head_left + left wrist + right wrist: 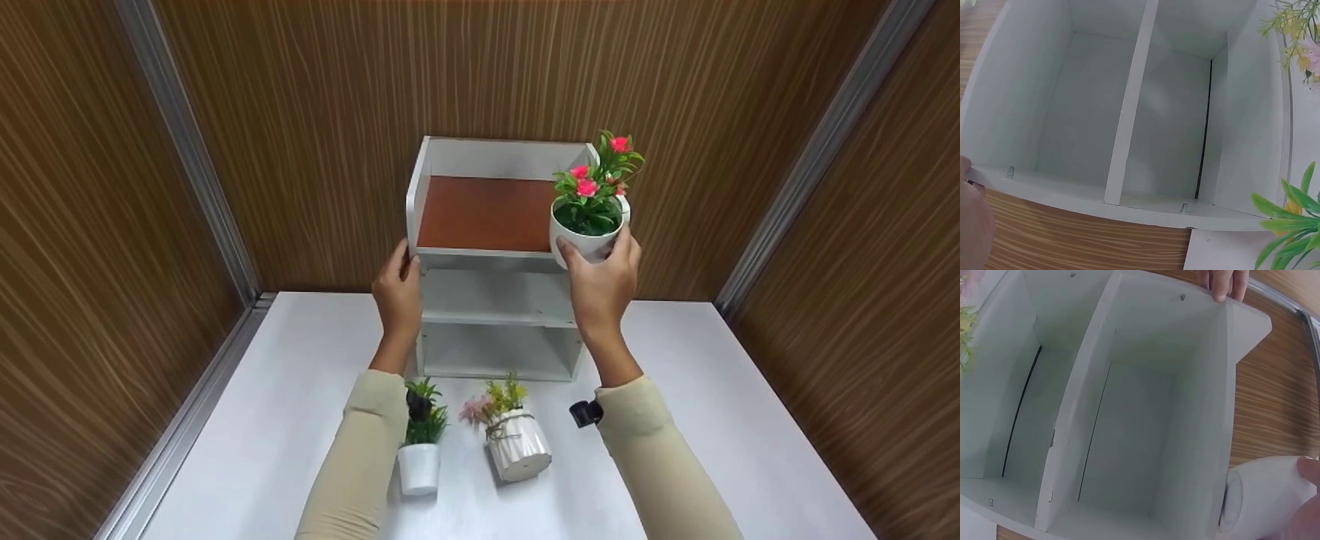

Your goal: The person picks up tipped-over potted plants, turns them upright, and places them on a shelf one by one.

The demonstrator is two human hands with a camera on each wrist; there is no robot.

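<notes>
My right hand (604,291) holds a white flower pot (591,246) with green leaves and pink flowers, thumb and fingers around its lower part. The pot is over the right front of a white shelf unit's (487,326) reddish-brown top. In the right wrist view, the base of the white pot (1266,498) is close beside the top board's edge. My left hand (397,296) grips the unit's left side panel near the top, fingertips at its front edge. In the left wrist view, only part of the left hand (974,222) shows at the panel's edge.
Two potted plants lie on the white table (315,390) in front of the unit: a smooth white pot (419,470) with green leaves, partly behind the left sleeve, and a ribbed white pot (519,447) with pink and yellow flowers. Wood-patterned walls (337,112) stand behind and at both sides.
</notes>
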